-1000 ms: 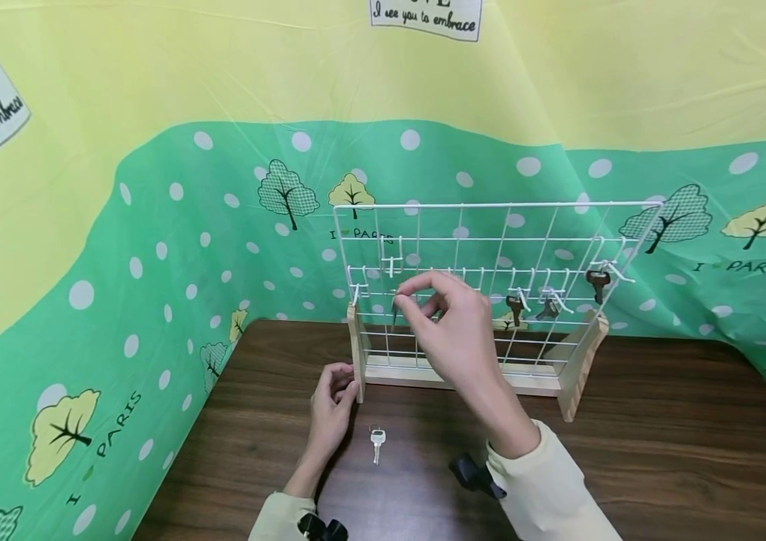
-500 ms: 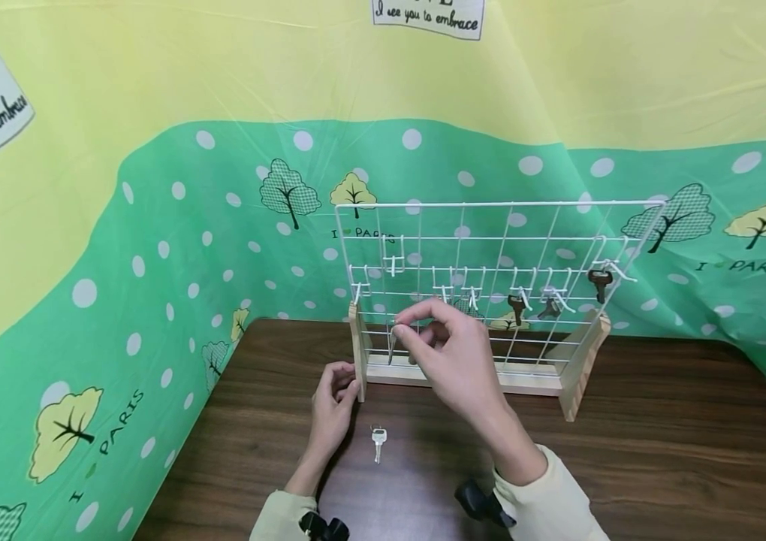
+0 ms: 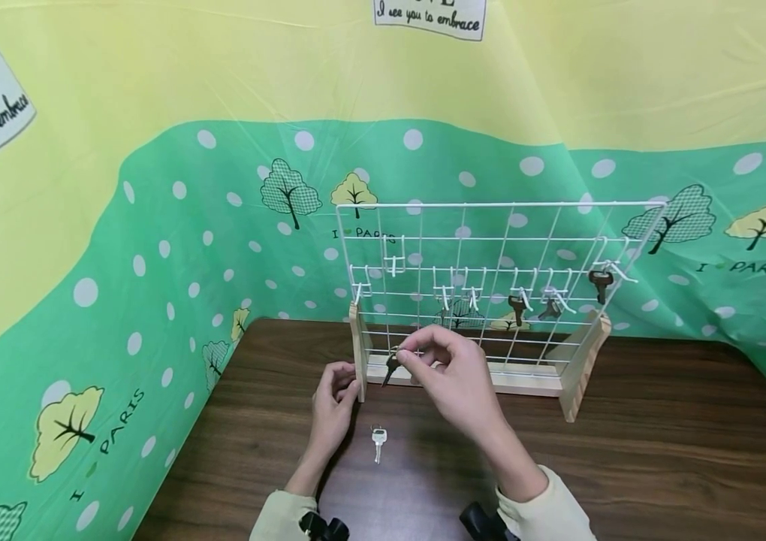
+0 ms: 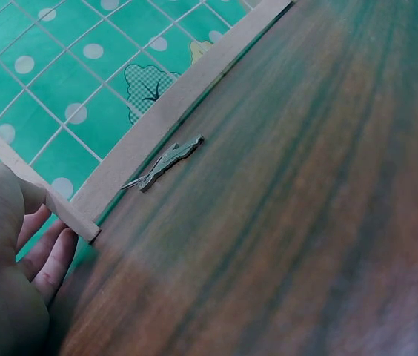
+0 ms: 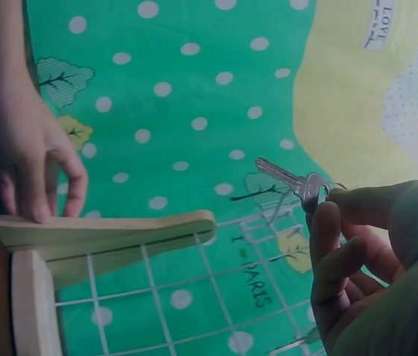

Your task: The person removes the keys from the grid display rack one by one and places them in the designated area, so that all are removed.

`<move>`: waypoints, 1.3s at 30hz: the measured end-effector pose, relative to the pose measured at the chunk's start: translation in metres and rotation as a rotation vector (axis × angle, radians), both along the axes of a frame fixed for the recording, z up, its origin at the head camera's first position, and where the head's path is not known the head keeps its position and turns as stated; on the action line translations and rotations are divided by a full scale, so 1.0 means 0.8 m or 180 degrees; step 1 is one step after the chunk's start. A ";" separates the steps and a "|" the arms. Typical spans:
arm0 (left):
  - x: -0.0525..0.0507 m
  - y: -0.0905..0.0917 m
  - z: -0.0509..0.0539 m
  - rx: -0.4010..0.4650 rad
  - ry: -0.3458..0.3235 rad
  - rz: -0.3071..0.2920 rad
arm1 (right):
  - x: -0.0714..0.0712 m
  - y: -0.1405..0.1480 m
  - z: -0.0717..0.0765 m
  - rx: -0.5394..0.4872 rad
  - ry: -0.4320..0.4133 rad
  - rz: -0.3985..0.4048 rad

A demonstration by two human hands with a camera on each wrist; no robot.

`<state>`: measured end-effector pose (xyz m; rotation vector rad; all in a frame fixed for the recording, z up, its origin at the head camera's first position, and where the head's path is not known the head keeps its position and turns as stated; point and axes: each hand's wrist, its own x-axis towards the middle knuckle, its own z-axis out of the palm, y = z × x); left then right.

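Note:
My right hand pinches a key near its bow, between thumb and index finger, in front of the lower left part of a white wire rack. The right wrist view shows this key silvery, held by my right hand. My left hand grips the rack's left wooden side; in the left wrist view, fingers of my left hand lie behind that wood. Another key lies on the table, in front of the rack.
White hooks hang on the grid. Dark keys hang at the right: one on the lower row, a greyish one beside it and another higher up. Patterned cloth stands behind the brown table.
My right hand has moved down from hook height to the rack's lower part, still pinching the key, which has turned and now slants. My left hand stays on the wooden side.

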<state>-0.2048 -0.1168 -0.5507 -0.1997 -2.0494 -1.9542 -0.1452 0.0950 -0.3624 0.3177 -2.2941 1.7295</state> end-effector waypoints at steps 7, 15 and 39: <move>0.000 0.000 0.000 -0.0007 -0.0005 -0.0010 | -0.002 0.001 -0.020 -0.0084 -0.0115 -0.0026; 0.001 0.000 0.002 -0.0035 -0.0043 0.0002 | -0.007 0.005 -0.043 -0.0165 -0.0262 -0.0043; -0.001 -0.001 0.000 -0.0064 -0.0073 0.0020 | -0.016 0.010 -0.100 -0.0428 -0.0358 0.0052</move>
